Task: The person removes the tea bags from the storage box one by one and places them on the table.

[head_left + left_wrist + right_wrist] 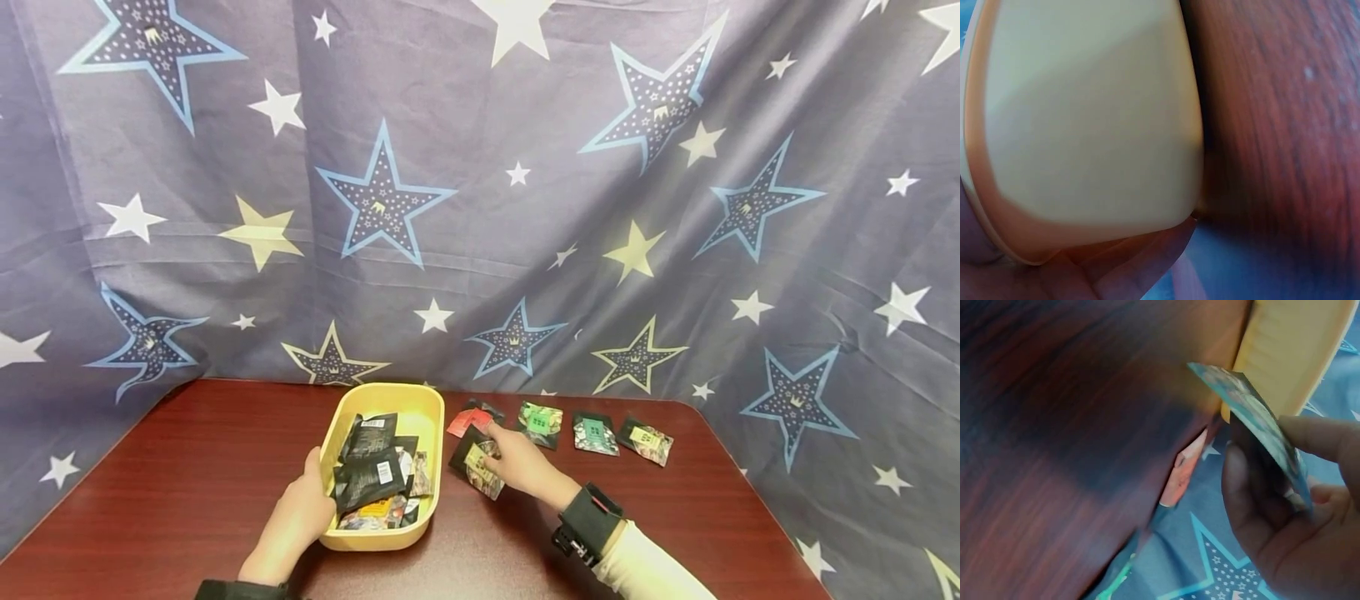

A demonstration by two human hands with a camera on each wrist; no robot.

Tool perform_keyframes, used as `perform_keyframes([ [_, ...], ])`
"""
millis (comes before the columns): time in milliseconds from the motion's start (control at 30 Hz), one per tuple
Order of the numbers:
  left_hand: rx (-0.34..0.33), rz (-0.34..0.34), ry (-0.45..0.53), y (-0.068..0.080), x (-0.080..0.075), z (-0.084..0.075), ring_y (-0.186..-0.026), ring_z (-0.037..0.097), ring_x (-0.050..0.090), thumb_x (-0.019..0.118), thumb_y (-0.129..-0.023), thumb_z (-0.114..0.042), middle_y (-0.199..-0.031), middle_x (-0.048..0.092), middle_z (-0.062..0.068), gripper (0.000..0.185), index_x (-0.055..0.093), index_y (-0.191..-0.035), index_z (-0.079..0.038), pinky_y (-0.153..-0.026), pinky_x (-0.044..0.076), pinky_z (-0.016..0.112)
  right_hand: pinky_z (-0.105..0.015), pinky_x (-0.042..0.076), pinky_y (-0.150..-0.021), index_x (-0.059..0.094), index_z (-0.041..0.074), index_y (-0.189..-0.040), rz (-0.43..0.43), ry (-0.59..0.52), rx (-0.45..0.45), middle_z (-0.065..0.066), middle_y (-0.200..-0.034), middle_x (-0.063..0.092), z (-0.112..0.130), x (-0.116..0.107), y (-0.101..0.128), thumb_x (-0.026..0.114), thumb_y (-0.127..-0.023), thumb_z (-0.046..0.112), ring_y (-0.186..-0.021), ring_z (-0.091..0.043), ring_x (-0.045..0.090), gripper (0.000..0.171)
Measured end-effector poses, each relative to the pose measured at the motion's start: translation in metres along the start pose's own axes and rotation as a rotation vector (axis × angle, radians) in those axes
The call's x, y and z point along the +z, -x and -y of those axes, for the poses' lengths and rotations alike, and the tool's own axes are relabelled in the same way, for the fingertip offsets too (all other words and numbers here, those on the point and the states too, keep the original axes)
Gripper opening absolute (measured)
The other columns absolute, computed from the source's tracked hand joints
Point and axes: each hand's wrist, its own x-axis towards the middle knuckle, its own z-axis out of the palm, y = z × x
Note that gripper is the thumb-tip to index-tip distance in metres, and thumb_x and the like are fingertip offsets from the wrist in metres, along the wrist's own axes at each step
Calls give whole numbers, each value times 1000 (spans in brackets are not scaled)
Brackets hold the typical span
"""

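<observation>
A grey-blue star-printed cloth hangs as a backdrop behind a dark red-brown wooden table. On the table stands a shallow yellow tray filled with a loose heap of small dark packets, some lying flat, some tilted on edge.

The left hand grips the tray's near left side, thumb over the rim and fingers curled under the outer wall, as the left wrist view shows.

Just to the right of the tray, the right hand pinches a single packet with a yellow label between thumb and curled fingers. In the right wrist view the packet stands tilted on edge, close to the tray's side; whether its lower edge touches the table cannot be told.

Beyond that hand, a row of packets lies flat on the table: a red one nearest the tray, then a green one, another with a green label, and a yellow-labelled one at the far right. A dark wrist strap sits on the right forearm above a white sleeve.
</observation>
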Motion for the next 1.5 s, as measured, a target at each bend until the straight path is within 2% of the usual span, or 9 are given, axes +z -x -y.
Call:
perform_keyframes([
  [167,10,-21,-10,0,0,0,-75,32,56,46,-72,4,-102,54,41,78,8,-139,17,-63,44,43,-23,33,-50,53,3,-125,54,-42,44,-4,-74,62,0,5,-6,62,-87,17,-50,-8,43,42],
  [233,11,-25,-10,1,0,0,-74,32,56,46,-72,4,-102,55,41,78,8,-139,17,-63,44,43,-23,34,-52,54,3,-123,65,-34,54,-3,-77,62,0,8,-9,62,-86,15,-54,-6,44,39],
  [467,2,-15,-6,1,0,-1,-74,31,56,47,-73,3,-104,54,41,78,8,-139,17,-62,44,42,-24,31,-57,60,6,-91,110,107,19,0,-74,48,-1,18,-14,66,-78,8,-67,-11,41,15],
  [733,-3,-19,-5,1,-1,-4,-74,31,55,47,-73,3,-104,54,41,78,8,-140,16,-63,44,42,-30,46,-66,64,7,-109,56,281,7,-9,-103,59,4,24,-12,69,-76,14,-87,-22,58,34],
  [1000,-1,-24,-7,2,0,-2,-74,31,55,47,-73,3,-102,55,40,78,9,-139,16,-63,44,43,-34,41,-70,63,7,-111,54,325,-1,-10,-109,56,5,26,-9,68,-77,16,-88,-26,54,36],
  [1133,0,-22,-9,1,0,-2,-74,31,55,47,-73,3,-102,55,40,78,9,-139,17,-63,44,43,-35,43,-73,63,7,-113,8,314,-19,-9,-111,58,9,21,-10,67,-80,19,-91,-26,56,35],
  [1233,-8,-13,-8,2,-1,-4,-74,30,54,47,-73,3,-104,54,41,78,8,-139,16,-63,44,42,-37,46,-79,63,8,-115,-80,301,-62,-7,-111,61,18,13,-13,65,-83,21,-97,-26,58,34],
  [1367,-13,-6,-7,2,-2,-5,-74,30,54,47,-73,3,-104,54,41,78,7,-140,16,-63,44,41,-36,47,-84,65,11,-111,-221,280,-191,-3,-108,64,36,4,-20,65,-84,18,-100,-20,60,28],
  [1500,-4,-12,0,2,-1,-4,-74,30,55,46,-73,4,-104,54,41,78,7,-140,17,-63,44,42,-30,46,-87,66,12,-109,-238,290,-324,0,-106,64,57,5,-26,66,-82,16,-99,-15,59,27],
])
